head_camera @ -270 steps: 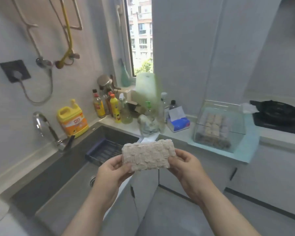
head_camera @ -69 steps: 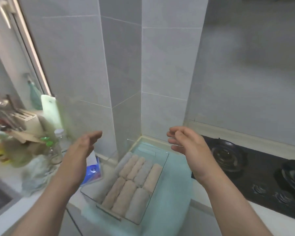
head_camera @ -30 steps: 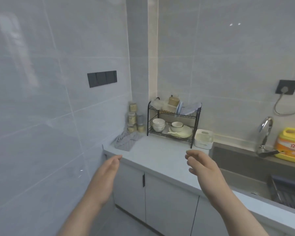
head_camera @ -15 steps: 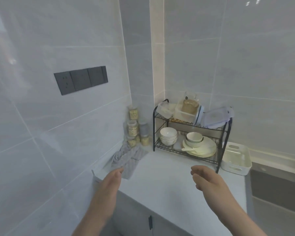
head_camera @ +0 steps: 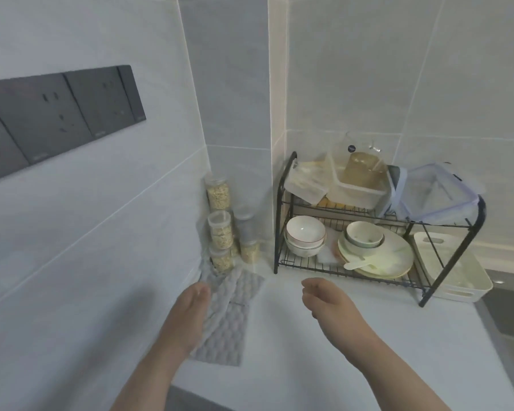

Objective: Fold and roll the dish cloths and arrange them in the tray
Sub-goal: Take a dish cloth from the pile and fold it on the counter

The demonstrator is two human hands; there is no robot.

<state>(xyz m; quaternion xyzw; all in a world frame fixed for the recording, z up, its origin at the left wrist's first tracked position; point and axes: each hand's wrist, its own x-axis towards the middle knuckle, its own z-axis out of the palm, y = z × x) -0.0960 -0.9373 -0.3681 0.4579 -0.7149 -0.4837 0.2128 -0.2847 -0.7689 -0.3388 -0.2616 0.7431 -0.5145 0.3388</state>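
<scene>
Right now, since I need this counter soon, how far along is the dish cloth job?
Done: nothing to confirm here; the tray is out of view. In hand: neither hand holds anything; the left hand is over the grey cloth, which lies unrolled on the counter by the jars, and the right hand hovers empty beside it. Left: fold and roll this cloth, then carry it to the tray.

Left grip (head_camera: 187, 315) is straight-fingered, right grip (head_camera: 327, 301) loosely curled
</scene>
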